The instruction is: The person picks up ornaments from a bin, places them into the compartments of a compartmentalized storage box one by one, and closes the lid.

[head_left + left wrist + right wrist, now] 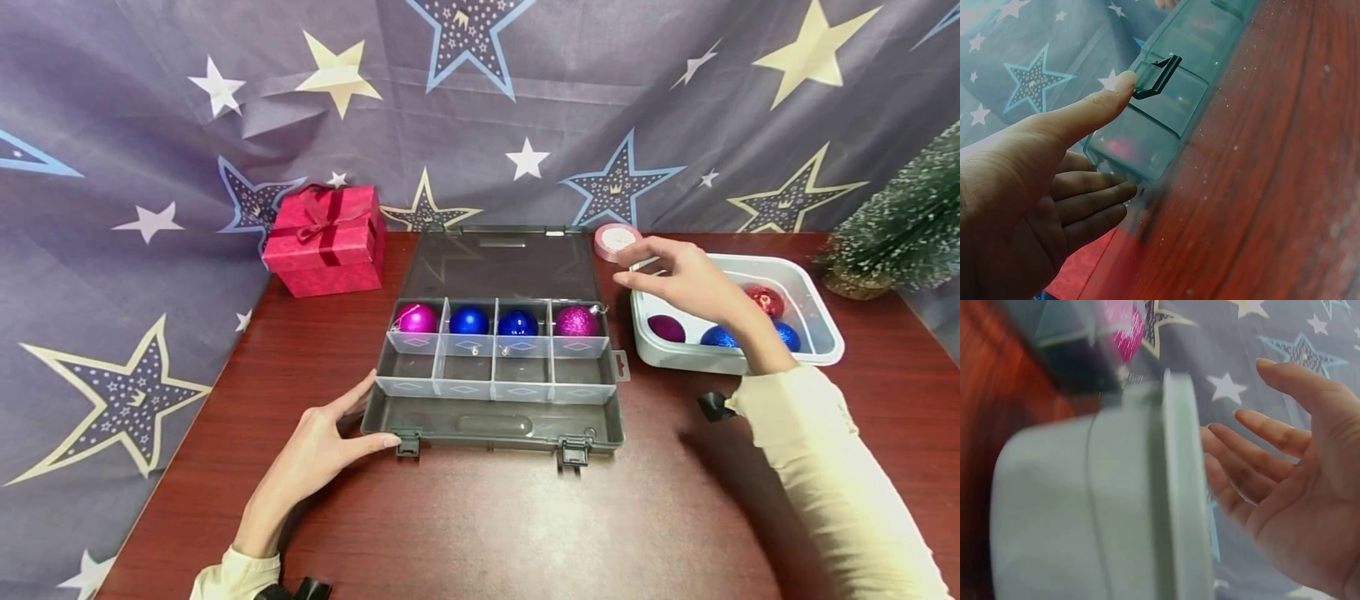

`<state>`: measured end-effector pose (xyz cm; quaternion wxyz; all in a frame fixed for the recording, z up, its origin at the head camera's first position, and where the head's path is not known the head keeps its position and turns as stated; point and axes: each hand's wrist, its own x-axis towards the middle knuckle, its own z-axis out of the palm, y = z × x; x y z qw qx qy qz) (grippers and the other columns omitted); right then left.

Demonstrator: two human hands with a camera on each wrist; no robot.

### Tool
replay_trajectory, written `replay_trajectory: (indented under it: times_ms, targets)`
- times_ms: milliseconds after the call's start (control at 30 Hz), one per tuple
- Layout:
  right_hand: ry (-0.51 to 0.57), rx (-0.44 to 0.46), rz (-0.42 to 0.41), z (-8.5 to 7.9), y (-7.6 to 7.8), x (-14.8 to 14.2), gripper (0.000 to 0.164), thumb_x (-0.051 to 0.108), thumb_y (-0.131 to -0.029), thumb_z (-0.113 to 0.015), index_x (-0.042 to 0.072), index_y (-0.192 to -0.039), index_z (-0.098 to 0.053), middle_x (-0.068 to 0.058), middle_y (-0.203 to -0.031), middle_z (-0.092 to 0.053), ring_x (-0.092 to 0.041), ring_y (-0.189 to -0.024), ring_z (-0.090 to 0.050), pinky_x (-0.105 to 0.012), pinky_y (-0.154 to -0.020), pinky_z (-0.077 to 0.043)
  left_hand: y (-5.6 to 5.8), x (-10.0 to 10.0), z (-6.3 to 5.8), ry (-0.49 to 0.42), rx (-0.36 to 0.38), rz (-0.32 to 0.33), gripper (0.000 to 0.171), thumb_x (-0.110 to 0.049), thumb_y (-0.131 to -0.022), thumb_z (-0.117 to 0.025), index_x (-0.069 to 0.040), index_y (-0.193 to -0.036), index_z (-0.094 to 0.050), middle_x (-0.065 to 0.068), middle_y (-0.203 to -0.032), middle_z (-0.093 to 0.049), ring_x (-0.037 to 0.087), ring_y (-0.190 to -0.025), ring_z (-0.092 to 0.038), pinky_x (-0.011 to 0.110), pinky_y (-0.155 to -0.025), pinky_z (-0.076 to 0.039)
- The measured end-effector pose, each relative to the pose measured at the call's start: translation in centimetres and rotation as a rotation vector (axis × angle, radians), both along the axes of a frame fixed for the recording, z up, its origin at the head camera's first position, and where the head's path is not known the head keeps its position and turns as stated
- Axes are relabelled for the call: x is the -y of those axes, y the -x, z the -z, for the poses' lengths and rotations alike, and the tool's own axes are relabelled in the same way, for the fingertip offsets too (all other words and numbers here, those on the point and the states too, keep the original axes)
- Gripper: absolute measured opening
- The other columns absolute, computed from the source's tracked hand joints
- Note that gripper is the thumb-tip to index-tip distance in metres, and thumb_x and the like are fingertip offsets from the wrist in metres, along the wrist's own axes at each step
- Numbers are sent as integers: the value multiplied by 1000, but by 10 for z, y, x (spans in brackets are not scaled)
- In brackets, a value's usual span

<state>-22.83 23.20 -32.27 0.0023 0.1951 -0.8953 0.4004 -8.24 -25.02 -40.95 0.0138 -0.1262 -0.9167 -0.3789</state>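
Observation:
A dark translucent compartment box point(495, 425) lies with its lid point(504, 265) raised at the back. Its rear row holds a shiny pink bauble point(417, 318), two blue baubles point(469, 320) and a glittery pink bauble point(577, 322), one per compartment. My left hand point(318, 442) touches the box's front left corner, thumb by the latch point(1157, 78), fingers extended along the side. Above the left end of a white tub point(738, 364) hovers my right hand point(690, 279), fingers loosely bent with nothing between them. Inside the tub sit a purple bauble point(666, 328), a red bauble point(765, 300) and blue glitter baubles point(720, 337).
A red gift box point(326, 250) with a bow stands at the back left. Behind the tub's left end lies a pink ribbon roll point(617, 241). A small frosted tree point(892, 217) stands at the right, and a star-patterned cloth point(525, 108) hangs behind the table.

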Motion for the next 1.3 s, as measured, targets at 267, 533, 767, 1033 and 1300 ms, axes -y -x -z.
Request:
replay_trajectory:
  times_ms: [267, 533, 767, 1033, 1300]
  targets:
    - [-26, 84, 61, 8, -12, -35, 43, 24, -100, -71, 1, -136, -63, -20, -131, -65, -39, -115, -65, -14, -80, -47, 1, 0, 1, -8, 9, 3, 92, -39, -80, -91, -9, -155, -48, 13, -138, -64, 23, -122, -64, 8, -94, -40]
    - [-62, 67, 39, 20, -21, -54, 42, 19, -99, -72, -3, -134, -63, -24, -126, -67, -26, -106, -68, -13, -79, -48, 0, 0, 0, -6, 12, 7, 92, -40, -80, -91, -9, -156, -48, 12, -139, -63, 22, -122, -63, 10, -94, -41]
    - [-116, 41, 18, 29, -26, -65, 42, 19, -97, -74, -2, -132, -65, -23, -120, -70, 5, -97, -62, -10, -77, -46, 0, 1, 1, -22, 18, 10, 93, -40, -80, -91, -9, -156, -47, 11, -138, -64, 20, -122, -63, 10, -95, -42]
    - [-155, 61, -28, 34, -26, -68, 40, 18, -96, -75, -2, -130, -66, -20, -117, -71, -8, -99, -64, -13, -82, -44, 0, 2, 0, -25, 8, 17, 93, -38, -80, -91, -7, -156, -47, 11, -137, -65, 20, -122, -63, 10, -95, -41]
    - [-200, 124, -62, 34, -25, -68, 36, 17, -97, -74, 1, -128, -66, -14, -115, -72, -22, -101, -66, -21, -83, -47, 0, 2, 1, -30, -10, 20, 92, -36, -80, -92, -6, -155, -48, 11, -134, -67, 20, -120, -64, 8, -96, -39]
